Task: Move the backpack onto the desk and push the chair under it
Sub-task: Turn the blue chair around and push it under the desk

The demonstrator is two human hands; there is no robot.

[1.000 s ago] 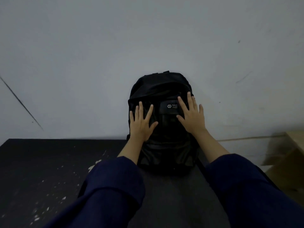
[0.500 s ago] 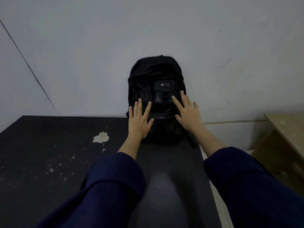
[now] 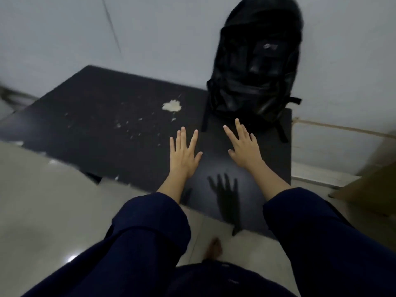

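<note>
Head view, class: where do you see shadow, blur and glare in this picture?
Head view: a sharp hand-shaped shadow falls on the desk below the right hand; the backpack and the frame edges smear with motion blur; a small glare spot shines on the floor tile at lower left.

**Both hands open, held out ahead**

Your left hand (image 3: pixel 183 154) and right hand (image 3: pixel 244 145) reach forward palms down, fingers spread and holding nothing. Dark blue sleeves (image 3: pixel 150 224) cover both forearms, wrists bare. One bare foot (image 3: pixel 213 250) shows below.
</note>
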